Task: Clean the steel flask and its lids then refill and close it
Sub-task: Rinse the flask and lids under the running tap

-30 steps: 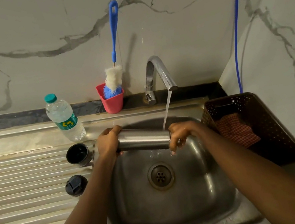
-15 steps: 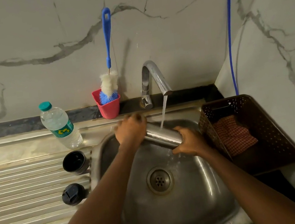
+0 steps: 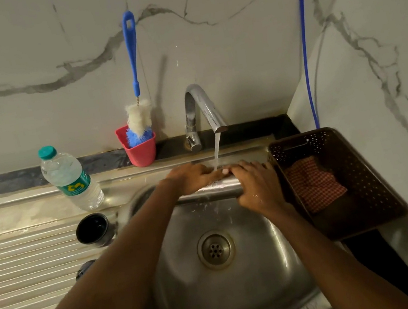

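Note:
The steel flask lies level across the back of the sink, under the water running from the tap. My left hand covers its left part from above. My right hand grips its right end. Most of the flask is hidden by both hands. A black cup-shaped lid stands on the ribbed drainboard left of the sink. The second black lid lies nearer me, mostly behind my left forearm.
A plastic water bottle stands behind the lids. A red cup holds a blue-handled bottle brush by the wall. A brown perforated basket with a checked cloth sits right of the sink.
The flask went from tilted to level under the stream. My left hand slid from its far end onto its top, and my right hand rose to cover its right end.

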